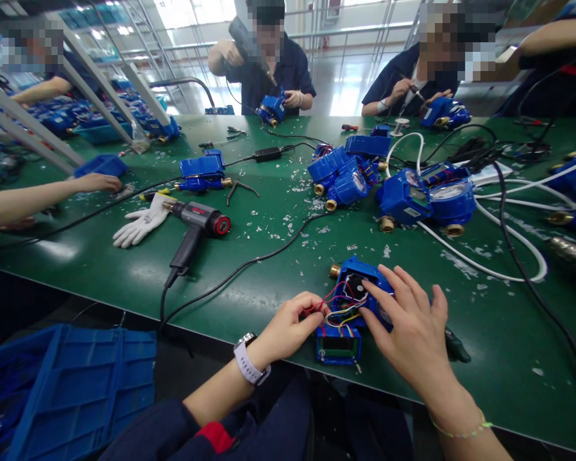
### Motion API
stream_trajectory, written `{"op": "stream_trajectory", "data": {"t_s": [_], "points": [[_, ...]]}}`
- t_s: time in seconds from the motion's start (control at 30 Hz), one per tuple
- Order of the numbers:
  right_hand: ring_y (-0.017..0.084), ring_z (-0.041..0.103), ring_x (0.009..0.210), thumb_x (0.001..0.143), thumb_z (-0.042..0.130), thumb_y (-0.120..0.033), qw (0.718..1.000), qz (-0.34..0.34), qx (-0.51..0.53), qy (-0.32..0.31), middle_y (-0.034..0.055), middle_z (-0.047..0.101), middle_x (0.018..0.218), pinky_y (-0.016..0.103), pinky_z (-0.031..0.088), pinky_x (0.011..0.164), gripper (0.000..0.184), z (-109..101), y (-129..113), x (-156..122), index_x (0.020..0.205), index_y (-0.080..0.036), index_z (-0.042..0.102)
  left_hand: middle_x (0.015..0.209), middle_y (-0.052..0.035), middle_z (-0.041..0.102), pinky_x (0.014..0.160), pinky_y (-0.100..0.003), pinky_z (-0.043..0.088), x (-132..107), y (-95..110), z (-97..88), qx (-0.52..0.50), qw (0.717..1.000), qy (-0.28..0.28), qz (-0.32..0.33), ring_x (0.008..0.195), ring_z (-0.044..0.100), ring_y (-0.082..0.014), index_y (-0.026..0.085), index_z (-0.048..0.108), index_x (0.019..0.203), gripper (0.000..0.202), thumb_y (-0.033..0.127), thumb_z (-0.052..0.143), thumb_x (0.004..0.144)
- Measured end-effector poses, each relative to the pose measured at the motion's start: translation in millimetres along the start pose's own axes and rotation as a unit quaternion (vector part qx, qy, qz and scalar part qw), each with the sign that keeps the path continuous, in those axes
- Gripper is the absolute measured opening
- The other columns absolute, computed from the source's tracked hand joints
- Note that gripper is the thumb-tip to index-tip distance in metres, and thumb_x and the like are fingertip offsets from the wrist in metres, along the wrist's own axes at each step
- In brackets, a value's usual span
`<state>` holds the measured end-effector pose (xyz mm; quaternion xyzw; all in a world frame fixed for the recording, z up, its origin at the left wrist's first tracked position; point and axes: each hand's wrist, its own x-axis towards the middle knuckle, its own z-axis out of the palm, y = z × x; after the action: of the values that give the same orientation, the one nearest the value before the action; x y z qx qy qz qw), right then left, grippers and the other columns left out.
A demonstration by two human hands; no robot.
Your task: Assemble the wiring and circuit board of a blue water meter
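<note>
A blue water meter [342, 266] with its housing opened lies near the front edge of the green table, its brass end pointing left. Red, yellow and white wires [344, 314] run from inside it to a small blue display unit [338, 349] at the table edge. My left hand [300, 323] is closed in a pinch on thin red wires left of the housing. Over the right side of the meter spreads my right hand [408, 320], its index fingertip at a black round part [356, 288] inside and its thumb near the wires. My right hand covers much of the meter body.
A heat gun [199, 227] and white glove [144, 221] lie to the left, with a black cable [249, 261] crossing the table. Several blue meters [406, 202] and white tubes stand behind. Co-workers sit opposite; another person's arm [52, 195] reaches in. A blue crate [96, 378] is lower left.
</note>
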<state>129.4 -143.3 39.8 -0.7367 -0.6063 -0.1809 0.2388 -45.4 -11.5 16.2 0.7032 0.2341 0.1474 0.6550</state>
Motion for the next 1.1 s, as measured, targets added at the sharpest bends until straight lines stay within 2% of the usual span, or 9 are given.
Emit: {"op": "stream_trajectory", "data": {"t_s": [0.13, 0.23, 0.33, 0.5, 0.6, 0.73, 0.93, 1.03, 1.1], "points": [[0.035, 0.039, 0.131, 0.106, 0.041, -0.032, 0.999, 0.003, 0.035, 0.015, 0.0133, 0.049, 0.138, 0.061, 0.015, 0.109, 0.028, -2, -8, -1, 0.119, -0.016, 0.06, 0.085, -0.0031, 0.064, 0.079, -0.028, 0.046, 4, -1, 4.2, -0.16, 0.986, -0.001, -0.048, 0.079, 0.059, -0.0138, 0.015, 0.062, 0.095, 0.024, 0.034, 0.064, 0.081], [0.029, 0.043, 0.128, 0.106, 0.039, -0.025, 0.998, -0.008, 0.066, 0.017, 0.01, 0.054, 0.132, 0.056, 0.014, 0.112, 0.027, 0, -15, 0, 0.126, -0.017, 0.055, 0.084, -0.0034, 0.065, 0.079, -0.028, 0.046, 5, 1, 5.2, -0.227, 0.972, 0.018, -0.061, 0.079, 0.06, -0.0138, 0.015, 0.065, 0.095, 0.032, 0.037, 0.074, 0.074], [0.026, 0.048, 0.124, 0.106, 0.04, -0.021, 0.996, -0.012, 0.091, 0.016, 0.0057, 0.063, 0.119, 0.053, 0.01, 0.114, 0.026, 3, -18, 1, 0.127, -0.018, 0.054, 0.083, -0.0034, 0.067, 0.073, -0.025, 0.045, 5, 3, 4.5, -0.231, 0.97, 0.023, -0.075, 0.072, 0.057, -0.0117, 0.014, 0.068, 0.091, 0.04, 0.047, 0.078, 0.071], [0.028, 0.047, 0.123, 0.107, 0.047, -0.03, 0.992, -0.011, 0.127, 0.024, -0.0049, 0.068, 0.1, 0.055, 0.005, 0.112, 0.018, 5, -17, 4, 0.104, -0.027, 0.064, 0.071, -0.0013, 0.065, 0.067, -0.025, 0.045, 5, 4, 3.6, -0.205, 0.975, 0.041, -0.079, 0.062, 0.054, -0.0093, 0.012, 0.065, 0.076, 0.047, 0.057, 0.078, 0.069], [0.028, 0.046, 0.124, 0.106, 0.048, -0.031, 0.989, -0.016, 0.146, 0.027, -0.0075, 0.067, 0.099, 0.055, 0.004, 0.112, 0.022, 3, -17, 6, 0.092, -0.027, 0.064, 0.066, 0.0005, 0.064, 0.065, -0.024, 0.045, 4, 4, 2.4, -0.209, 0.974, 0.037, -0.074, 0.059, 0.055, -0.0087, 0.012, 0.065, 0.079, 0.046, 0.055, 0.078, 0.07], [0.027, 0.049, 0.122, 0.105, 0.048, -0.025, 0.986, -0.034, 0.161, 0.021, -0.0061, 0.067, 0.101, 0.055, 0.004, 0.112, 0.021, 1, -14, 4, 0.09, -0.025, 0.062, 0.061, 0.0025, 0.061, 0.061, -0.024, 0.047, 5, 1, 3.3, -0.224, 0.971, 0.041, -0.072, 0.055, 0.059, -0.0098, 0.012, 0.063, 0.086, 0.046, 0.054, 0.076, 0.073], [0.025, 0.058, 0.11, 0.104, 0.052, -0.017, 0.985, -0.073, 0.156, 0.018, -0.0034, 0.068, 0.098, 0.054, 0.008, 0.114, 0.016, 2, -3, -9, 0.094, -0.022, 0.063, 0.053, 0.0065, 0.057, 0.055, -0.022, 0.044, 8, -5, 8.9, -0.294, 0.949, 0.059, -0.098, 0.048, 0.055, -0.0086, 0.014, 0.057, 0.089, 0.043, 0.05, 0.075, 0.074], [0.025, 0.058, 0.11, 0.106, 0.049, -0.018, 0.985, -0.069, 0.155, 0.028, 0.0003, 0.068, 0.101, 0.054, 0.01, 0.114, 0.016, 1, -6, -11, 0.096, -0.02, 0.062, 0.056, 0.0056, 0.058, 0.053, -0.021, 0.043, 8, -3, 10.5, -0.312, 0.944, 0.051, -0.096, 0.048, 0.054, -0.0081, 0.014, 0.055, 0.089, 0.044, 0.049, 0.076, 0.073], [0.027, 0.056, 0.112, 0.106, 0.05, -0.018, 0.984, -0.08, 0.155, 0.031, 0.0042, 0.066, 0.108, 0.056, 0.012, 0.113, 0.012, 1, -11, -10, 0.103, -0.018, 0.062, 0.061, 0.0042, 0.061, 0.053, -0.021, 0.044, 7, 0, 12.4, -0.31, 0.946, 0.033, -0.089, 0.049, 0.055, -0.0079, 0.015, 0.053, 0.091, 0.046, 0.05, 0.078, 0.072]]}}
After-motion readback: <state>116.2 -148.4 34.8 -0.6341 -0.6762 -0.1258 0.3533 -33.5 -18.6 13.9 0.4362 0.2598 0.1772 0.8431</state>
